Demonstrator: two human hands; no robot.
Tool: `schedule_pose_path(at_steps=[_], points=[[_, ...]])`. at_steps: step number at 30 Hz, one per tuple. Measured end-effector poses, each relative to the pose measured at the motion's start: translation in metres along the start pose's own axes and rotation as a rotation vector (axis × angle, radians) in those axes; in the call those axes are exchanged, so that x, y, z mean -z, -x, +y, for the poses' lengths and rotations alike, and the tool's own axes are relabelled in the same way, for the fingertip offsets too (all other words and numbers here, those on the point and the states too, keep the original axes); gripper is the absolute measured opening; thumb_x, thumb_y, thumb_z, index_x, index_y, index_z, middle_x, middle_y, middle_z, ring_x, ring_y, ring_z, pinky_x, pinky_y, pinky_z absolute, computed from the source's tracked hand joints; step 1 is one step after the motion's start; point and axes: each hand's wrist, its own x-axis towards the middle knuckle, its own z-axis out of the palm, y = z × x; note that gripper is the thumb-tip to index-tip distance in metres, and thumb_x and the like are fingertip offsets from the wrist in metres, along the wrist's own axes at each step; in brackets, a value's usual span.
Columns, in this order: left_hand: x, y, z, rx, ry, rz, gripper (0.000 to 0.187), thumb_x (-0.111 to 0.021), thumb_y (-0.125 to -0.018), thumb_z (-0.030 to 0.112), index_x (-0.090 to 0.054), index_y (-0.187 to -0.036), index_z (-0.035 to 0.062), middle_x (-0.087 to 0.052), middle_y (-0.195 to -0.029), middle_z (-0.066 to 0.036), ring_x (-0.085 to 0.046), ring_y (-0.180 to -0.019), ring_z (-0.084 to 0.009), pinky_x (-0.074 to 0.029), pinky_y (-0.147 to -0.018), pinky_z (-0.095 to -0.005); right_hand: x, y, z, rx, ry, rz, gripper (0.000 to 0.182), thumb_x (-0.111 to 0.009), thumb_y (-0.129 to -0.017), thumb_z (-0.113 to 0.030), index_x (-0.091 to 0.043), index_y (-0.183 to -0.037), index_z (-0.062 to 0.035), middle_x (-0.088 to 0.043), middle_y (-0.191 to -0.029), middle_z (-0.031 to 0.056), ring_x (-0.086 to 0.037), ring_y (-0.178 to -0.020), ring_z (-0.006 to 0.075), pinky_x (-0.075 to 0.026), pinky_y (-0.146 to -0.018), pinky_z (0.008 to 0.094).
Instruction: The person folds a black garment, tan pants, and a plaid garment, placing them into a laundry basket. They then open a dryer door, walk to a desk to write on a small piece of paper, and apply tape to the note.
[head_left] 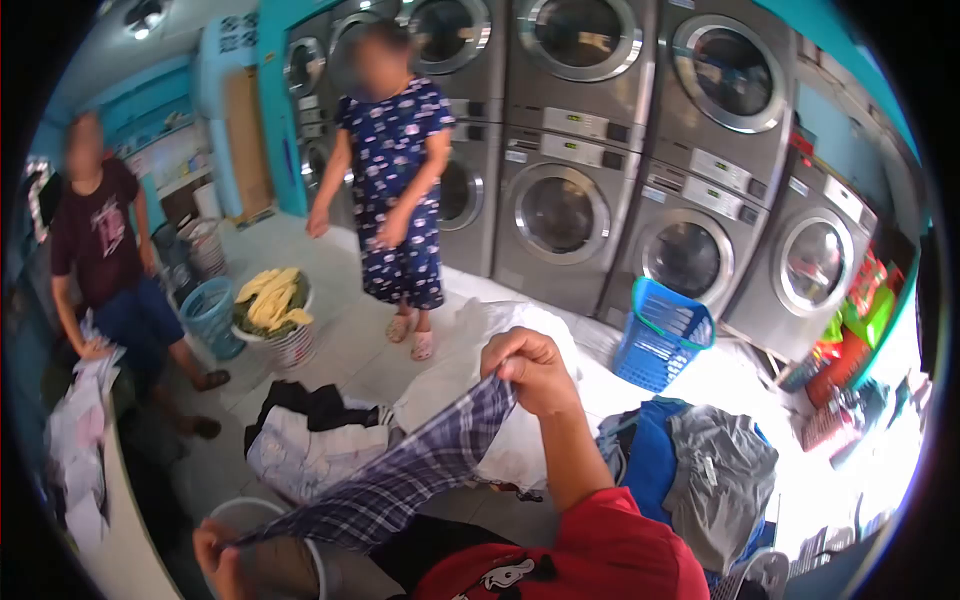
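Note:
A dark plaid cloth (400,475) is stretched slantwise between my two hands. My right hand (525,368), raised near the middle of the view, pinches its upper end. Low at the left, my left hand (218,555) grips the other end, beside a pale round bin (245,508). Behind the cloth lies a pile of white and black laundry (315,450). White fabric (505,330) spreads beyond my right hand. To the right of my forearm is a heap of grey and blue clothes (715,470).
Stacked dryers (560,210) line the back. A blue basket (660,340) stands before them. One person (395,180) stands near a basket of yellow cloth (270,300); another person (105,240) touches clothes on a counter (120,490) at the left.

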Motion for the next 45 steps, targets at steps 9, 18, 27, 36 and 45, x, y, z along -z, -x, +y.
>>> schedule_pose_path(at_steps=[9,18,27,36,45], points=[[0.017,-0.058,-0.058,0.185,0.003,0.142,0.027,-0.056,-0.079,0.026,-0.044,-0.093,0.0052,-0.04,-0.089,0.001,-0.04,-0.084,-0.0097,-0.03,-0.077,-0.0225,0.01,-0.032,0.043,-0.353,0.131,-0.029,0.016,-0.056,-0.078,-0.009,-0.054,-0.094,-0.0098,-0.049,-0.077,-0.0055,-0.042,-0.065,-0.0005,-0.031,-0.045,0.014],[-0.042,-0.086,-0.047,0.128,-0.281,0.108,0.005,-0.046,-0.081,0.002,-0.05,-0.083,0.0045,-0.045,-0.079,0.001,-0.042,-0.076,-0.0085,-0.033,-0.068,-0.0196,-0.002,-0.028,0.078,-0.543,0.191,-0.186,0.017,-0.047,-0.078,-0.008,-0.06,-0.088,-0.0048,-0.056,-0.088,-0.0003,-0.049,-0.071,0.0051,-0.042,-0.051,0.0175],[-0.15,-0.066,0.019,-0.059,-0.373,-0.058,0.01,-0.055,-0.074,0.006,-0.054,-0.083,0.0013,-0.053,-0.082,-0.006,-0.048,-0.071,-0.0149,-0.037,-0.064,-0.024,-0.075,-0.006,0.085,-0.467,-0.091,-0.381,0.022,-0.046,-0.079,-0.001,-0.058,-0.097,0.0003,-0.058,-0.087,0.003,-0.053,-0.076,0.0076,-0.047,-0.066,0.0232],[-0.163,-0.047,0.004,-0.161,-0.511,-0.039,0.027,-0.067,-0.061,0.001,-0.05,-0.082,0.002,-0.052,-0.082,-0.008,-0.049,-0.07,-0.021,-0.038,-0.059,-0.0276,-0.09,0.011,0.098,0.14,0.7,-0.271,0.012,-0.064,-0.069,-0.011,-0.054,-0.072,-0.0044,-0.051,-0.071,0.0058,-0.051,-0.07,0.021,-0.041,-0.062,0.0296],[-0.181,-0.052,0.011,-0.15,-0.269,-0.23,0.017,-0.049,-0.066,-0.008,-0.053,-0.08,0.0012,-0.05,-0.076,-0.01,-0.051,-0.068,-0.0216,-0.04,-0.062,-0.0279,-0.065,0.043,0.084,-0.097,0.676,-0.361,0.02,-0.065,-0.07,-0.018,-0.052,-0.074,-0.0046,-0.049,-0.079,0.0056,-0.047,-0.08,0.0231,-0.037,-0.071,0.0327]])
